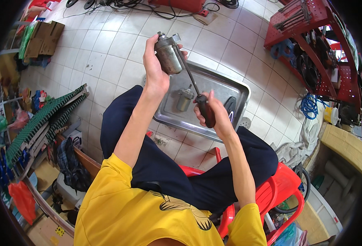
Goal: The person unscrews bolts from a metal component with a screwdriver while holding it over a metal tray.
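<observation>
Head view: right hand (220, 114), fingers wrapped round screwdriver (206, 111), angles it toward the metal cylinder (168, 57) clasped by left hand (156, 71), fingers curled, near the far-left corner of tray (226, 80); likely screw work, calling for firm bracing.

This looks like a repair workshop. A red perforated-metal tool rack (347, 82) stands at two o'clock, and tangled black cables (125, 5) lie at eleven

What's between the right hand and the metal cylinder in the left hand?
In the head view, a screwdriver shaft runs between the right hand and metal cylinder.
</observation>
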`<act>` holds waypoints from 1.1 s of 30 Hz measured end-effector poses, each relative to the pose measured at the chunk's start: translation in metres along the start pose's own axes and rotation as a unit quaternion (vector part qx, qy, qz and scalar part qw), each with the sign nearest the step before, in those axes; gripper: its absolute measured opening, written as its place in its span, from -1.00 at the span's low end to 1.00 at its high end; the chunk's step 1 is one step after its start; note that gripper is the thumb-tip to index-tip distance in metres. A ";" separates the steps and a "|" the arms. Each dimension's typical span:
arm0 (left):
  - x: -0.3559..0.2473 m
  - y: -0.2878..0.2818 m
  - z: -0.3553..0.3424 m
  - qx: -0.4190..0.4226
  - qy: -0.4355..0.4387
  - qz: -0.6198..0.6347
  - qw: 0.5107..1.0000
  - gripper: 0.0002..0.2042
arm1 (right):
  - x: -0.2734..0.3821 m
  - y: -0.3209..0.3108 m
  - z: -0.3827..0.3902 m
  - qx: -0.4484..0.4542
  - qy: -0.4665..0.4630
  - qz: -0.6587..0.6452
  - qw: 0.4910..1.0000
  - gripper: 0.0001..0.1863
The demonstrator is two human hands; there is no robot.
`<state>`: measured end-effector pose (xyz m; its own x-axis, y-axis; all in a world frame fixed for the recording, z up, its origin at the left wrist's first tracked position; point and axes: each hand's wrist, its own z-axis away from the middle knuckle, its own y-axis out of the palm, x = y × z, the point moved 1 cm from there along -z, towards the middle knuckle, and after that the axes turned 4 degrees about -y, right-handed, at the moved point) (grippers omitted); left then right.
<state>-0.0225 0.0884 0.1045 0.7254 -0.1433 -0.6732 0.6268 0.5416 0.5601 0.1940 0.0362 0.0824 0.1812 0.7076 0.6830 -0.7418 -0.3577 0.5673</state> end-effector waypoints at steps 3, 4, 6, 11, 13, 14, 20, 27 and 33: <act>-0.004 0.003 0.003 0.008 0.002 -0.009 1.000 -0.45 | -0.002 0.001 0.000 0.006 -0.020 0.008 1.000 -0.69; -0.005 0.004 0.003 0.016 0.006 -0.001 1.000 -0.47 | -0.003 0.003 0.000 0.001 -0.036 0.023 0.999 -0.70; -0.009 0.006 0.004 0.034 0.012 0.016 0.999 -0.52 | -0.004 0.004 -0.001 0.000 -0.064 0.021 0.998 -0.73; -0.015 0.008 0.006 0.033 0.025 0.016 0.999 -0.53 | 0.001 0.002 0.002 0.004 -0.067 0.011 0.998 -0.78; -0.017 0.008 0.006 0.024 0.023 0.012 0.999 -0.52 | 0.001 -0.001 0.003 0.021 -0.068 0.012 0.997 -0.77; -0.020 0.009 0.005 0.016 0.019 0.016 1.000 -0.52 | 0.001 -0.002 0.003 0.020 -0.067 0.030 0.997 -0.76; -0.020 0.003 0.004 -0.010 -0.008 0.005 1.000 -0.60 | 0.005 -0.006 0.005 0.065 0.001 0.160 0.985 -0.61; -0.017 -0.003 -0.001 -0.010 0.008 0.046 0.999 -0.67 | 0.010 -0.007 0.008 0.083 0.048 0.083 0.992 -0.43; -0.014 -0.005 -0.001 -0.031 -0.005 0.026 0.999 -0.68 | 0.002 -0.001 0.005 0.059 -0.001 0.072 0.996 -0.53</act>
<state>-0.0363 0.0887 0.1108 0.7596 -0.1207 -0.6391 0.5693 0.5986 0.5635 0.1986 0.0351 0.0854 0.0791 0.6431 0.7616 -0.6796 -0.5242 0.5132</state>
